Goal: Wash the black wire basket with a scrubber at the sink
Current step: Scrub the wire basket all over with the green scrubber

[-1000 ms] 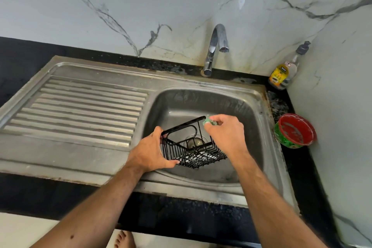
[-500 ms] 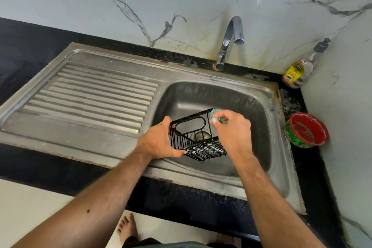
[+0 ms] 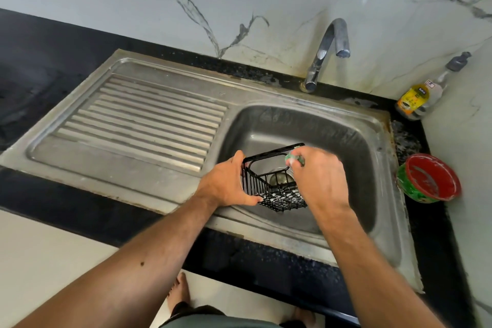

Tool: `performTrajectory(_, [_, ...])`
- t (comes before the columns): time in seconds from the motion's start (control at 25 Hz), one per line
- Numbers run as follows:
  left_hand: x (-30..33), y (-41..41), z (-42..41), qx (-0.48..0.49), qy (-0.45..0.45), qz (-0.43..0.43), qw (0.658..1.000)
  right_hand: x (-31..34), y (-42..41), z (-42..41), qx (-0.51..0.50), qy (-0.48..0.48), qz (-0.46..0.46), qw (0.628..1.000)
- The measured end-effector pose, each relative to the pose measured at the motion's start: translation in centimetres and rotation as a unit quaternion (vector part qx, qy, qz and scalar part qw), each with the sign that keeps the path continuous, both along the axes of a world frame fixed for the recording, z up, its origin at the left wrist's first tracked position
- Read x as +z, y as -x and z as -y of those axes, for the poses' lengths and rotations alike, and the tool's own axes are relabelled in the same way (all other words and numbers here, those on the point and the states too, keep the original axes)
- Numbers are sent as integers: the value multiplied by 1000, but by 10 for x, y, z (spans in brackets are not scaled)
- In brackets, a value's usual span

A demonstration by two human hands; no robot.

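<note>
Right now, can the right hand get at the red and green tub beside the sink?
Probably yes: the tub stands unobstructed right of the right hand, but that hand holds the scrubber.

We see a black counter [image 3: 66, 66] along the marble wall, with a steel sink [image 3: 149, 117] set into it, drainboard to the left of the basin. At the counter's right end stand a soap bottle [image 3: 415, 98] in the corner and, nearer us, a red-and-green tub [image 3: 428, 181].
</note>
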State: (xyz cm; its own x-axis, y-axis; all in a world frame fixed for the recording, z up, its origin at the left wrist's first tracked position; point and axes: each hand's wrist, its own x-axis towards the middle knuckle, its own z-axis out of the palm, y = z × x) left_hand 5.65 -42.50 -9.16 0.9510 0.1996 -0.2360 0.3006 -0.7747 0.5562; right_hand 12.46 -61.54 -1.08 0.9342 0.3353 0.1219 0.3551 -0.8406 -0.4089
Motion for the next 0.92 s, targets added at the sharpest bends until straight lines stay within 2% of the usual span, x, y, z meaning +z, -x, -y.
performTrajectory(0.08, [0, -1, -1, 4, 5, -4, 1000, 0, -4, -4, -23, 42, -11, 999])
performTrajectory(0.16, [-2, -3, -2, 6, 9, -6, 1000, 1, 0, 0, -37, 9, -48, 998])
performTrajectory(0.28, [-4, -3, -2, 4, 5, -9, 1000, 2, 14, 7, -9, 12, -65, 998])
performTrajectory(0.44, [-6, -3, -3, 9, 3, -6, 1000, 9, 3, 3, 24, -47, -32, 998])
performTrajectory(0.56, [-5, -2, -3, 7, -4, -7, 1000, 5, -6, -3, 42, -30, -23, 998])
performTrajectory(0.92, [-4, -4, -3, 13, 8, -14, 1000, -6, 16, 26, 89, -21, -75, 993])
